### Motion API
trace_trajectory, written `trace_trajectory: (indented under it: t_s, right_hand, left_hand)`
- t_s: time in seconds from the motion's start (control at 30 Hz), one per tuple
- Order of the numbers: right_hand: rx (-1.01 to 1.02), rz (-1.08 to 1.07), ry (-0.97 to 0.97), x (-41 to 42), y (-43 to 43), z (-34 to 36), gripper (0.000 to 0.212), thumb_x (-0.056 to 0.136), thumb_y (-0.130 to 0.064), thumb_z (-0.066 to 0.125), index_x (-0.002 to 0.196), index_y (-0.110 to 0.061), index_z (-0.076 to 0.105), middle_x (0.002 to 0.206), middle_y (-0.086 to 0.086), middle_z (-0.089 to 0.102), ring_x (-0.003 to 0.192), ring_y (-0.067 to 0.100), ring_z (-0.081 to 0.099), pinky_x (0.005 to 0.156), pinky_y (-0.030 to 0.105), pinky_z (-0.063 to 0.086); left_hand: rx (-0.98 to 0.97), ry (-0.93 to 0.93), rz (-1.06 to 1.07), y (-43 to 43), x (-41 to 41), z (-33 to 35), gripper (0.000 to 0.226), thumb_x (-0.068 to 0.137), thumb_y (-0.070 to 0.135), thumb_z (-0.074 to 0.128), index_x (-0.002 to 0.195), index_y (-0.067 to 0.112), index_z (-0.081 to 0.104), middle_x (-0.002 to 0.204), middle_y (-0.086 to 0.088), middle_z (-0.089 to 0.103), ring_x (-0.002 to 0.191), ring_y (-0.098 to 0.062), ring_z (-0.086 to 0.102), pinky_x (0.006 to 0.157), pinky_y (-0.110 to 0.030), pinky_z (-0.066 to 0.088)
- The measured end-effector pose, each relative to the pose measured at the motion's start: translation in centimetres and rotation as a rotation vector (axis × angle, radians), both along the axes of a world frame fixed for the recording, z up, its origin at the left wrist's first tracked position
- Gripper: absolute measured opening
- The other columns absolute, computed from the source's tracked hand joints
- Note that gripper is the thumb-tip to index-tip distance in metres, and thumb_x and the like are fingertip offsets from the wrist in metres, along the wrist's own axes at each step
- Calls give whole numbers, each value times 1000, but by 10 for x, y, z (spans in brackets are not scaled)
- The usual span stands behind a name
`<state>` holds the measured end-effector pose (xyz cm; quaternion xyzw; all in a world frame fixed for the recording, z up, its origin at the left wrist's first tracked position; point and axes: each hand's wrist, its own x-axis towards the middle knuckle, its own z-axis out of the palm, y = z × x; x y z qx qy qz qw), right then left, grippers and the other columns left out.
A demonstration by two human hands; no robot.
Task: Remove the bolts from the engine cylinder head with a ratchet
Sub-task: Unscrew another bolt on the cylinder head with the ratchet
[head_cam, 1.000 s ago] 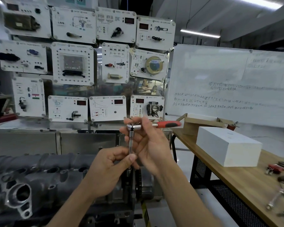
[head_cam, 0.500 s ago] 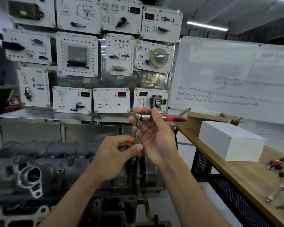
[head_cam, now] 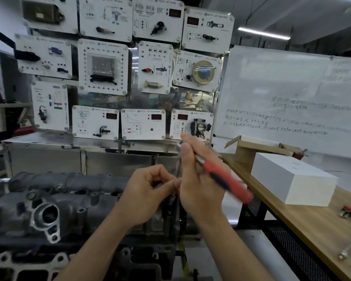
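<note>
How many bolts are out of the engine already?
No loose bolts show, so nothing looks finished yet. Now the right hand holds the red-handled ratchet while the left hand pinches its extension bar, which reaches down to the cylinder head. Left: getting the bolts out; how many, I can't tell.

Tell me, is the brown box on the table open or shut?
Open. The brown box has flaps sticking up and outward, behind the white box.

Panel wall (head_cam: 118,74) behind — whiteboard (head_cam: 292,94), wooden bench (head_cam: 312,224) (right).
</note>
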<state>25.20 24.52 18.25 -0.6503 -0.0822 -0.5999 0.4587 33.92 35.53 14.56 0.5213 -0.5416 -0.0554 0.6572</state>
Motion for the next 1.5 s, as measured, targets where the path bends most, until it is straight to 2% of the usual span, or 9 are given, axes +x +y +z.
trace_trajectory:
  t_s: [0.1, 0.23, 0.5, 0.63, 0.87, 0.97, 1.07, 1.2, 1.5]
  right_hand:
    - [-3, 28, 465, 3, -3, 15, 39, 107, -12, 45, 145, -17, 47, 110, -23, 67, 91, -15, 56, 85, 12, 47]
    - [157, 189, 27, -4, 18, 2, 18, 101, -22, 58, 105, -24, 75, 87, 2, 75, 73, -4, 65, 64, 13, 50]
    - [734, 1143, 255, -5, -11, 17, 26, 96, -31, 49, 97, -13, 68, 100, 5, 75, 81, 18, 75, 68, 30, 60]
    - [609, 911, 215, -7, -6, 14, 20, 94, -30, 59, 97, -17, 73, 109, 7, 75, 88, 22, 75, 66, 31, 59]
    - [-518, -143, -89, -21, -3, 11, 12, 94, -2, 68, 105, -1, 72, 94, -2, 73, 78, 3, 70, 72, 19, 55]
    - [-274, 4, 78, -24, -5, 17, 17, 95, -13, 68, 109, -5, 74, 99, -1, 76, 90, 8, 73, 80, 18, 56]
    - [266, 715, 363, -22, -9, 28, 21, 96, -19, 61, 109, -8, 72, 107, 9, 75, 97, 23, 73, 82, 30, 58]
    - [676, 1073, 364, -11, -7, 25, 28, 97, -33, 49, 97, -14, 68, 83, 3, 74, 67, 16, 70, 60, 26, 57]
    - [431, 503, 175, -20, 11, 12, 19, 97, -31, 59, 98, -23, 76, 102, 1, 77, 87, 20, 73, 59, 33, 56]
  left_hand:
    - [-23, 36, -45, 0, 0, 0, 28, 86, 30, 78, 86, 4, 67, 85, -20, 74, 82, -40, 71, 78, -50, 60]
    - [36, -29, 9, -1, -1, 2, 25, 90, 28, 66, 105, 9, 72, 84, -8, 74, 77, -19, 68, 73, -29, 54]
    - [99, -114, -28, 0, -3, 13, 18, 90, 22, 63, 90, 9, 75, 82, -2, 73, 84, -8, 67, 83, -20, 52]
    - [42, -127, 52, 1, -2, 13, 10, 86, 21, 68, 84, 14, 74, 74, -2, 71, 72, -9, 65, 72, -23, 53]
    - [99, -130, 54, 4, -3, 14, 14, 90, 15, 72, 78, 18, 67, 64, 5, 62, 59, -5, 55, 57, -18, 45]
    - [92, -116, 78, 5, -4, 15, 20, 87, 26, 72, 70, 31, 63, 68, 1, 66, 62, -14, 60, 61, -27, 52]
    - [105, -49, 3, 7, -4, 16, 12, 85, 31, 69, 76, 25, 65, 83, -17, 71, 82, -40, 66, 77, -50, 56]
    - [174, -132, -60, 3, -4, 12, 19, 100, 26, 55, 92, 20, 71, 86, -2, 76, 88, -15, 72, 85, -23, 53]
    - [68, -219, 97, 4, -3, 6, 24, 100, 17, 60, 83, 24, 75, 76, 4, 75, 71, -13, 70, 67, -24, 54]
